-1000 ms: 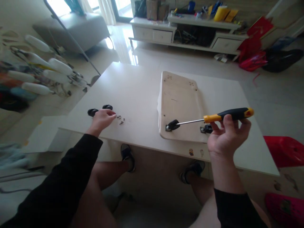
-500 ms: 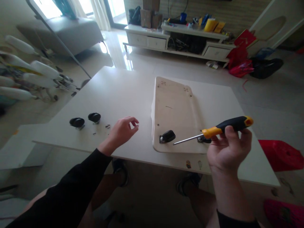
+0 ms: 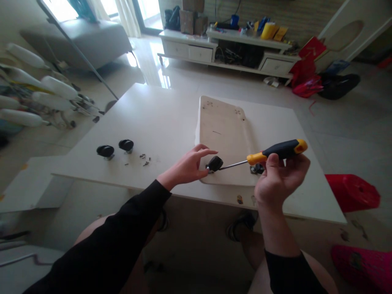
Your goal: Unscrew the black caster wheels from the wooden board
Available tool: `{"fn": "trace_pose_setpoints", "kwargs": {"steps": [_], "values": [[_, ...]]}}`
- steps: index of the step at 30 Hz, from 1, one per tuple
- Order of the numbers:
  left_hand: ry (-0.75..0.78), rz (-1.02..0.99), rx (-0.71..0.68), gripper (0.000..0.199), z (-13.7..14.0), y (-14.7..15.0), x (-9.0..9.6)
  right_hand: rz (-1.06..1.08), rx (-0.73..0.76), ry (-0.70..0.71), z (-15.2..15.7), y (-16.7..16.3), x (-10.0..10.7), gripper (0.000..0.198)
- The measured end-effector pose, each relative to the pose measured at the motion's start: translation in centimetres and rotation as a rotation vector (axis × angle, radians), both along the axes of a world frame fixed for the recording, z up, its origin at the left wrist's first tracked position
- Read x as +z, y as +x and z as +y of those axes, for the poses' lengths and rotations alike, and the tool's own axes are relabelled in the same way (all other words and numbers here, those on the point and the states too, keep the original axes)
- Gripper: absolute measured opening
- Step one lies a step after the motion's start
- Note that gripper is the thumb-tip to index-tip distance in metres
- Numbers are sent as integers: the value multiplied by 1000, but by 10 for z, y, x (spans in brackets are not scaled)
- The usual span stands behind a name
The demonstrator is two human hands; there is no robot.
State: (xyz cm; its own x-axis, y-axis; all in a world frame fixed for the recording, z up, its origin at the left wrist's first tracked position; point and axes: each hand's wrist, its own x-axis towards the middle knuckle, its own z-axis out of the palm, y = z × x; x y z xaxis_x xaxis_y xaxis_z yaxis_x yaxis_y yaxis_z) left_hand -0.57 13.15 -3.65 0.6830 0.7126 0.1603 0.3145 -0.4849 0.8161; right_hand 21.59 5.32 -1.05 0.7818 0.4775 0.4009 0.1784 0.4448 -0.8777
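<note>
A beige panel (image 3: pixel 226 139) with rounded corners lies on the white table (image 3: pixel 162 118). Two black caster wheels sit at its near corners: the left caster (image 3: pixel 215 163) and the right caster (image 3: pixel 257 168), which is partly hidden. My left hand (image 3: pixel 196 164) is at the left caster, fingers apart, thumb close to its metal base; whether it touches cannot be made out. My right hand (image 3: pixel 283 175) grips a yellow and black screwdriver (image 3: pixel 280 151). The screwdriver's tip reaches close beside the left caster.
Two loose casters (image 3: pixel 105 151) and several small screws (image 3: pixel 145 159) lie on the table's left side. A red plastic stool (image 3: pixel 352 192) stands past the right edge. Across the floor is a long white cabinet (image 3: pixel 186 49) with boxes and tools on it.
My left hand has moved right, from over bare table to the left caster. The screwdriver in my right hand has moved left, its tip now beside that caster.
</note>
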Motion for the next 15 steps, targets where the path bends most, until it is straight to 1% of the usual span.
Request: {"fn": "trace_pose_setpoints", "kwargs": {"steps": [3, 7, 11, 15], "values": [[34, -4, -23, 51, -1, 0, -3, -26, -2, 28, -3, 2, -1, 46], [44, -28, -5, 41, -1, -3, -4, -46, 70, 55, -5, 5, -7, 46], [6, -39, 16, 36, 1, -5, -5, -94, 112, 18, -5, 3, -14, 47], [-25, -42, 20, 32, 6, -5, -5, -118, 142, -6, -5, -5, -15, 46]]}}
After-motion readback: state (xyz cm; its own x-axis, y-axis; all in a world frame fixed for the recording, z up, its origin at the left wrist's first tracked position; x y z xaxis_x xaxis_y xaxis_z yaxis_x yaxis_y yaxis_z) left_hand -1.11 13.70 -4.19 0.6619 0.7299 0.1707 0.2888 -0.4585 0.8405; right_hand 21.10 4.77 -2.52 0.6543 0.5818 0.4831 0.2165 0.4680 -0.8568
